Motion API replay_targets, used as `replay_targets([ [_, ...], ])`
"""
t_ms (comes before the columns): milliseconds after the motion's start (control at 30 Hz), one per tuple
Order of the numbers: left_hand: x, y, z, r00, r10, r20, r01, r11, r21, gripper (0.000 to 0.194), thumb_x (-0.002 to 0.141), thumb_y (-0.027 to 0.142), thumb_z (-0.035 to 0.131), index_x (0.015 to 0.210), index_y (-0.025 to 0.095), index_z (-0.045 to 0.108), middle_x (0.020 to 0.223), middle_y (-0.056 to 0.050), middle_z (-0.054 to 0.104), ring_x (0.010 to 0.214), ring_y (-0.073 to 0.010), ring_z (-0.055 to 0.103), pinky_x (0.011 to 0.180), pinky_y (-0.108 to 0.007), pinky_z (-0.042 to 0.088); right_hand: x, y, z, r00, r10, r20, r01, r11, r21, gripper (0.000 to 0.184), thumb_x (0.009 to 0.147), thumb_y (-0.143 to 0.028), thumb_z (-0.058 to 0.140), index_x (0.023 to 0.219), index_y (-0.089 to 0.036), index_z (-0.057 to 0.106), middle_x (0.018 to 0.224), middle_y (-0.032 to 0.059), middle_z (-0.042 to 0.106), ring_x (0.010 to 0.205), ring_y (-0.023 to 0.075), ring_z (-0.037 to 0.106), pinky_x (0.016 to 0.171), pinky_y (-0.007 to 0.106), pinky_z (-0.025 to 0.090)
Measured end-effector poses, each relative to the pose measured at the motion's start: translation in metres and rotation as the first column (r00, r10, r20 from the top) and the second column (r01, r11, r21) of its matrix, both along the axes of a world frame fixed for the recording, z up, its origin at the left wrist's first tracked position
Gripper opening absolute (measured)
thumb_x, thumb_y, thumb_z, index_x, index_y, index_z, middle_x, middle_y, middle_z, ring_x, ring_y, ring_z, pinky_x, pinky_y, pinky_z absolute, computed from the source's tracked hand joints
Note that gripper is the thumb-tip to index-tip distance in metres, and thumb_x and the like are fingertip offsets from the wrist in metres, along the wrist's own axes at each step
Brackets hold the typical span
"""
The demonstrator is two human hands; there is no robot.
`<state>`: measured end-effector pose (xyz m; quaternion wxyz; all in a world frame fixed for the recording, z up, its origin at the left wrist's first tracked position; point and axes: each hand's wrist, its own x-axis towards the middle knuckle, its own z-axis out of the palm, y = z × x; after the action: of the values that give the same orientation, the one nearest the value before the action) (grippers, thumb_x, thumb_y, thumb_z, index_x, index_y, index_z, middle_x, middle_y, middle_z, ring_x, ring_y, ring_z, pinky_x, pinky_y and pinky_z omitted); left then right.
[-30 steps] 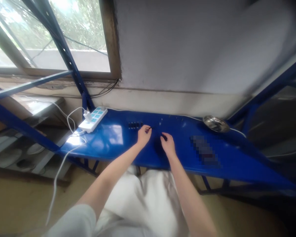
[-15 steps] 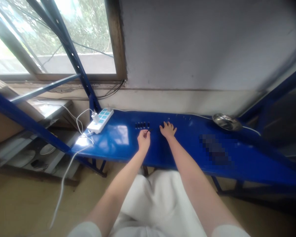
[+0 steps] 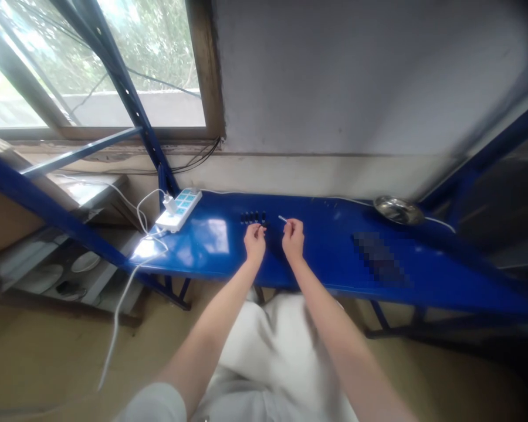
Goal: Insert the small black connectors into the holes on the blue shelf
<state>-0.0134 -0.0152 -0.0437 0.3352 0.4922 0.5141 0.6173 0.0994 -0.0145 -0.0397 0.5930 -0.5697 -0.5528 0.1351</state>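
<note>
My left hand point(image 3: 254, 240) is closed in a pinch around a small dark piece point(image 3: 264, 225), which is too small to make out fully. Just beyond it, a row of several short black pieces point(image 3: 251, 217) with light ends stands on the blue table point(image 3: 317, 258). My right hand point(image 3: 294, 237) is a short way to the right, its fingers closed on a thin whitish stick-like piece point(image 3: 282, 218) that sticks out toward the upper left. The two hands are apart, both above the table.
A white power strip point(image 3: 180, 210) with a plugged-in charger lies on the left. A shiny metal bowl point(image 3: 398, 210) sits at the back right, near a blurred-out dark object point(image 3: 381, 258). A few tiny clear bits point(image 3: 330, 203) lie along the back edge. Blue frame posts point(image 3: 127, 94) flank the table.
My right hand reached to the back of the table with fingers spread, then drew back holding the whitish piece. My left hand kept its pinch near the row of black pieces.
</note>
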Motion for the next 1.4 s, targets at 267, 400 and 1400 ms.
replay_targets([
  [267,0.000,0.001,0.000,1.000,-0.006,-0.022,0.005,1.000,-0.004,0.013,0.082,0.021,0.046,0.090,0.016,0.055,0.082,-0.006,0.064,0.072,-0.0125,0.060,0.074,-0.028,0.047,-0.001,-0.002,-0.009,0.992,0.081,0.102,-0.081,0.997,0.000,0.029,0.089,-0.038,0.030,0.100,-0.017,0.047,0.081,0.0064,0.058,0.069,0.0149,0.056,0.066,0.029,0.044],
  [400,0.000,0.001,0.001,1.000,-0.018,-0.022,0.018,1.000,-0.008,0.013,0.082,0.019,0.046,0.089,0.016,0.055,0.080,-0.005,0.063,0.071,-0.0122,0.059,0.073,-0.028,0.047,-0.001,-0.002,-0.008,0.996,0.056,0.071,-0.057,0.998,0.011,0.029,0.089,-0.039,0.029,0.100,-0.017,0.046,0.079,0.0054,0.057,0.068,0.0147,0.056,0.066,0.028,0.045],
  [1400,0.000,-0.006,0.008,0.995,-0.093,-0.043,0.094,0.995,0.025,0.029,0.086,0.023,0.040,0.110,0.020,0.056,0.114,-0.007,0.059,0.090,-0.0151,0.060,0.091,-0.033,0.042,-0.005,0.008,-0.012,0.910,0.276,0.309,-0.238,0.959,-0.154,0.029,0.087,-0.030,0.032,0.101,-0.017,0.054,0.099,0.0110,0.060,0.090,0.0198,0.057,0.078,0.034,0.045],
])
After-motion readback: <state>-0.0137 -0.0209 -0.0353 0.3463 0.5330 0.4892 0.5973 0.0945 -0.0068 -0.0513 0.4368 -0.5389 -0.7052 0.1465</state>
